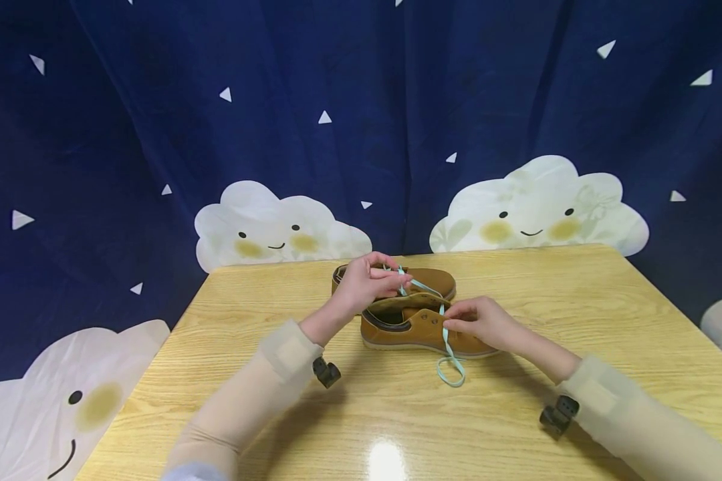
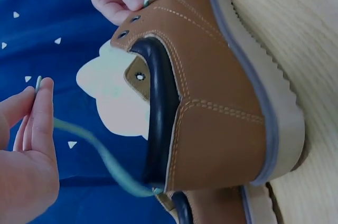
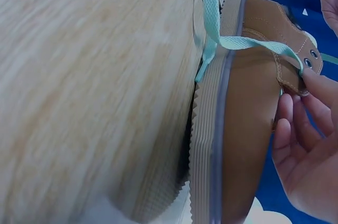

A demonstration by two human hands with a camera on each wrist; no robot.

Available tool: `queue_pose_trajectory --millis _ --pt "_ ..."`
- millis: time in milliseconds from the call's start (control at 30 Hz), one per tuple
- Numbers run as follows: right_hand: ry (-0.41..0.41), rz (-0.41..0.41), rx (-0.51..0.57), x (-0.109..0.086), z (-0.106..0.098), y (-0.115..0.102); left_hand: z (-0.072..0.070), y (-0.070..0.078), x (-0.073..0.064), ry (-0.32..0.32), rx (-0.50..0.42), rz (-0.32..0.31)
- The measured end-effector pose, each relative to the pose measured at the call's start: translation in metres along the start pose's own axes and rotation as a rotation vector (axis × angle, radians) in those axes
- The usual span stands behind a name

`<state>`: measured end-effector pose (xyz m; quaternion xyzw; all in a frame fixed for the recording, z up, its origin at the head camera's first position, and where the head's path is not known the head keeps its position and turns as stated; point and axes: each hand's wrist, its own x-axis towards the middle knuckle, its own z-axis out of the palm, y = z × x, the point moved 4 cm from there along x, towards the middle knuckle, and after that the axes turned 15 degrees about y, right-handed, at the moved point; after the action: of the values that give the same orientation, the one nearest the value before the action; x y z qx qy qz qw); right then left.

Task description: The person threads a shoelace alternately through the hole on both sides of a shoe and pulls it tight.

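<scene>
A brown lace-up shoe [image 1: 406, 336] lies sole-down on the table, its toe to the right. My right hand [image 1: 484, 324] pinches its eyelet flap along with the mint-green shoelace [image 3: 259, 43] at an eyelet. The loose end of that lace hangs over the shoe's side and loops onto the table. Above the shoe's opening, my left hand [image 1: 367, 284] pinches a mint-green lace end [image 2: 38, 84] between thumb and fingertips. From there the lace [image 2: 100, 150] sags through the air, passing behind the near shoe's heel in the left wrist view.
A second brown shoe [image 1: 436, 277] stands right behind the first, partly hidden by it and my left hand. Both are on a wood-grain table [image 1: 265, 300]. Behind the table's far edge hangs a dark blue curtain [image 1: 349, 153] with clouds and triangles.
</scene>
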<state>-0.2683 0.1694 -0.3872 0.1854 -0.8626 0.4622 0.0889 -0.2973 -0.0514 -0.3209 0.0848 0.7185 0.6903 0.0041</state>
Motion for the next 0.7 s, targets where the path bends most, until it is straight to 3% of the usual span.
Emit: queue_pose_trajectory --millis 367,700 --pt "0.005 0.053 0.025 0.001 0.001 0.005 0.003 -0.011 -0.005 -0.042 0.024 -0.092" --pt "0.009 0.046 0.053 0.000 0.001 0.002 0.006 -0.015 -0.009 0.016 -0.045 -0.114"
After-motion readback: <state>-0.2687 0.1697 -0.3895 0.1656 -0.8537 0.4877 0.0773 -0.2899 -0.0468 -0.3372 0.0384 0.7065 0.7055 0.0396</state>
